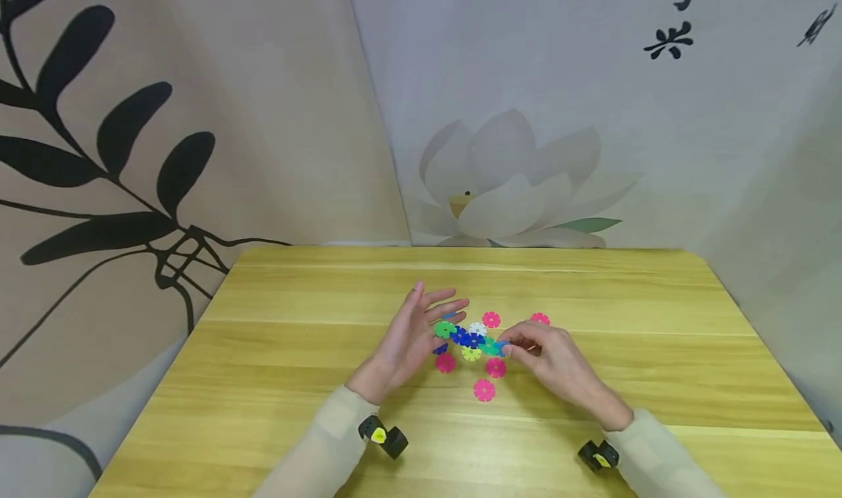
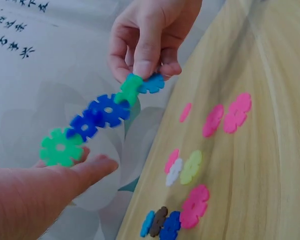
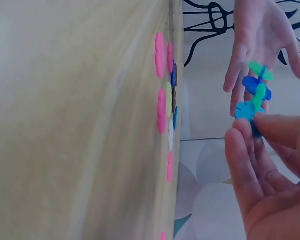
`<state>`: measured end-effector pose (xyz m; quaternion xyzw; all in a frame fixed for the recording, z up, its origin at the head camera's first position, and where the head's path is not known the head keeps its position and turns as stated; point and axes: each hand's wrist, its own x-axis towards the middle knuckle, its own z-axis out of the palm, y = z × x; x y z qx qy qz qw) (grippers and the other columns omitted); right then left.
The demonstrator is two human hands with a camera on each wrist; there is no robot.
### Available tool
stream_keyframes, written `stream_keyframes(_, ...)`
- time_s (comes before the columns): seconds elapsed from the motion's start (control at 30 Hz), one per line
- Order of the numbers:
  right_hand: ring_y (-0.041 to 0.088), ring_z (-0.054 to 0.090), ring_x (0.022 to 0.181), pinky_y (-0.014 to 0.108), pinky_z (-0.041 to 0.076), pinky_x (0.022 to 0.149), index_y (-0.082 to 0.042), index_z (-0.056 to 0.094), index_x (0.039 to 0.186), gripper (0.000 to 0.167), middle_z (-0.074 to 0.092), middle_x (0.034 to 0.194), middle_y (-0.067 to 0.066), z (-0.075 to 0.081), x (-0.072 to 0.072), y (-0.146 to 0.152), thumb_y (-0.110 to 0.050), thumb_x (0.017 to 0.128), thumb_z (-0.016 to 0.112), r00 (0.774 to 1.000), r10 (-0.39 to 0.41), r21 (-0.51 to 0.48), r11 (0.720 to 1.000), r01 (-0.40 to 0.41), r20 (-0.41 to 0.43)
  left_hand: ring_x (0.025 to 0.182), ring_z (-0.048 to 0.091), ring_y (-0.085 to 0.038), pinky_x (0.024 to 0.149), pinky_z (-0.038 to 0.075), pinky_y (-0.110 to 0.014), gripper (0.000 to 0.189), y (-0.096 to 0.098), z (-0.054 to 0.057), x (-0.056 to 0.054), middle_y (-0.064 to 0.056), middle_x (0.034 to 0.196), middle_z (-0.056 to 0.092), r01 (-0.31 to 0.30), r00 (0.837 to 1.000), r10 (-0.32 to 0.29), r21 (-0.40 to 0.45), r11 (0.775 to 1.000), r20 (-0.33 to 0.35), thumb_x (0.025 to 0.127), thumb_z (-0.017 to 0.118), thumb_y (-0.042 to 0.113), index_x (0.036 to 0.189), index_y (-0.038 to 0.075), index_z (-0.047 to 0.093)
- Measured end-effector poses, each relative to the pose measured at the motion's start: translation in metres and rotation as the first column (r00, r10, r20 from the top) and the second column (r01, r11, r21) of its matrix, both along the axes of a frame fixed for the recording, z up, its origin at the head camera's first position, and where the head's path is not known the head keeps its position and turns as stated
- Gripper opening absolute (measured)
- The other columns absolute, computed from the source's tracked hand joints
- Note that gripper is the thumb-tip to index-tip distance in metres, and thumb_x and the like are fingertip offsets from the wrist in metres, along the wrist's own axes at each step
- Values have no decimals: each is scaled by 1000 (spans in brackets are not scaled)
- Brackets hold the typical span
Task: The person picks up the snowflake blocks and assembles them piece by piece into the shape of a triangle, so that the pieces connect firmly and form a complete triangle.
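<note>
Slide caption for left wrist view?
Right grip pinches a disc chain by its blue end; loose discs lie on the table.

Cream sleeves, black-and-yellow wrist cameras

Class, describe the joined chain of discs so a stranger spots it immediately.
Find the wooden table, then the right hand above it. It pinches the blue disc ending a green and blue chain that stretches toward the left hand. Unlike the discs lying on the table, this linked chain is held in the air.
</note>
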<state>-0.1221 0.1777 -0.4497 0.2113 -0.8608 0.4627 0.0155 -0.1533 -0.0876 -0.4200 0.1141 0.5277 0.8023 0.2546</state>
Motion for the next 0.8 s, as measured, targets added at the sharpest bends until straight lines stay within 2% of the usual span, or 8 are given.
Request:
stream_keyframes(0.13,24,72,85,27,60,74,-11,73,105,8,73,97,-1,0,3,-2,-14,98,73,993,-24,-62,998,31,114,151,28,-43,123,24,-58,76,-1,-7,0,-26,163,32,-70,997,71,37,997,-22,109,28,58,156,-2,27)
stream_keyframes(0.2,27,73,86,31,61,76,-9,71,106,10,73,98,2,-1,4,-4,-14,98,72,985,-29,-102,994,47,169,149,32,-42,122,28,-55,70,0,-12,2,-28,160,34,-114,992,115,21,993,-44,110,34,50,155,-4,29)
stream_keyframes(0.27,30,74,86,36,62,77,-6,69,108,12,72,98,6,0,5,-5,-13,99,71,975,-20,-152,987,55,223,145,38,-42,121,32,-53,62,3,-19,5,-29,156,38,-159,984,155,-35,987,-90,110,43,38,153,-7,32)
stream_keyframes(0.37,36,74,89,43,63,80,-2,66,110,15,71,99,11,0,4,-9,-12,100,69,956,10,-234,970,61,292,139,47,-39,116,41,-45,51,8,-27,13,-26,148,48,-219,967,191,-168,961,-169,105,56,21,147,-6,44)
stream_keyframes(0.5,41,73,94,40,62,84,2,63,113,21,72,101,15,2,4,-14,-14,101,68,938,34,-287,955,71,345,128,58,-33,106,50,-33,40,15,-36,22,-23,137,60,-263,947,182,-315,912,-263,99,67,15,134,-1,60)
stream_keyframes(0.57,43,72,95,39,62,84,3,62,114,23,72,101,16,4,4,-16,-15,101,69,936,35,-291,954,73,349,123,62,-30,102,51,-32,36,17,-37,24,-21,132,64,-266,941,166,-342,901,-295,98,70,16,129,0,64)
stream_keyframes(0.63,44,72,95,39,62,84,5,61,114,25,72,101,17,6,4,-19,-14,100,69,935,36,-302,950,78,353,117,64,-26,99,53,-33,34,19,-38,25,-18,127,67,-260,937,148,-350,900,-316,97,72,18,126,1,66)
stream_keyframes(0.8,44,72,96,38,61,85,7,60,115,27,73,101,18,9,3,-25,-13,99,69,927,28,-327,939,103,373,108,66,-23,93,56,-33,30,24,-37,26,-11,117,70,-230,947,128,-343,911,-294,95,75,16,120,2,69)
